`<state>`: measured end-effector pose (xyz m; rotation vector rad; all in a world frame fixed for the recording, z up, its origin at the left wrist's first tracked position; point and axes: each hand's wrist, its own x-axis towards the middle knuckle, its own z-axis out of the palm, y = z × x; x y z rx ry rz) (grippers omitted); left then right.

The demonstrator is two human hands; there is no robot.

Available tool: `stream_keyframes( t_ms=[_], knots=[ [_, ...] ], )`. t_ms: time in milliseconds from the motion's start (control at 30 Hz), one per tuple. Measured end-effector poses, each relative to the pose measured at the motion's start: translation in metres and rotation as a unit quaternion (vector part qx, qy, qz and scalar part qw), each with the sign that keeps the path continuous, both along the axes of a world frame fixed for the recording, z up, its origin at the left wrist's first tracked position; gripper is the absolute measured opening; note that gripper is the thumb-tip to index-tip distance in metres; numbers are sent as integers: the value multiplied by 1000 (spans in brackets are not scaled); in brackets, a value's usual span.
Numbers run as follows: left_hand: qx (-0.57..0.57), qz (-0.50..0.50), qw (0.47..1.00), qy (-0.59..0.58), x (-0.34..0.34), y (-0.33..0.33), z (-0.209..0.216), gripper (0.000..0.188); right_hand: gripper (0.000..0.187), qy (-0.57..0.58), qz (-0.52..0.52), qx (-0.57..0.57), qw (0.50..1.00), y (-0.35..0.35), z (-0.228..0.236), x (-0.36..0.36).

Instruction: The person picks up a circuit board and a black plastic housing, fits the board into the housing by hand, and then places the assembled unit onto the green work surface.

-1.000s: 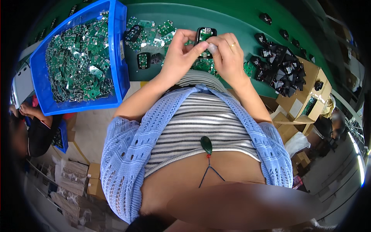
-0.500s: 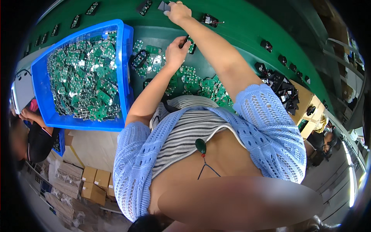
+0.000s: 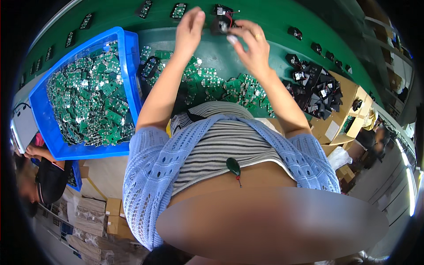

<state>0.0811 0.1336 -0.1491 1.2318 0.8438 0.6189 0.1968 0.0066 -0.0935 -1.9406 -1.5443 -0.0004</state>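
Note:
Over the near edge of the green belt, my right hand (image 3: 254, 48) pinches a small black plastic housing (image 3: 222, 25) between thumb and fingers; motion blurs it. Red wires show at its upper side. My left hand (image 3: 190, 33) is raised to the left of it, thumb and fingers apart, with nothing visible in them. Just beyond the left fingers, a black housing with a green circuit board (image 3: 179, 10) lies on the belt. Another black housing with a wire (image 3: 224, 9) sits directly beyond the held one.
Loose green circuit boards (image 3: 243, 86) lie on the worktop near my body. A blue bin (image 3: 130, 66) full of boards stands at left. Black housings (image 3: 324, 92) pile up at right beside a cardboard box (image 3: 346, 84). More housings line the belt (image 3: 269, 17). Another person (image 3: 51, 176) is at far left.
My right hand has drawn back from the belt's far part and now holds a black housing. My left hand has moved up and away from the dark piece it held. Belt items have shifted left.

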Motion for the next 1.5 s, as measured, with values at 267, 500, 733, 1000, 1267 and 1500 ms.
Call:
stream_keyframes(
  t_ms=[267,500,733,1000,1267,1500],
  knots=[
    [-322,-187,927,-40,-72,-76,44,34,38,437,-38,-29,898,-76,4,-63],
    [-292,-193,935,54,-94,-114,57,36,33,482,22,-91,871,-102,-7,-83],
    [-239,-214,937,140,-94,-139,34,41,9,570,-116,-24,813,-121,-29,-83],
    [-353,-156,922,24,-88,-131,35,24,37,29,-127,-270,954,-180,-74,-2],
    [-284,-146,948,-10,-74,-131,55,16,36,15,-159,-351,923,-182,-93,24],
    [-275,-113,955,0,-70,-132,62,19,42,24,-194,-423,885,-174,-85,26]
  ],
)
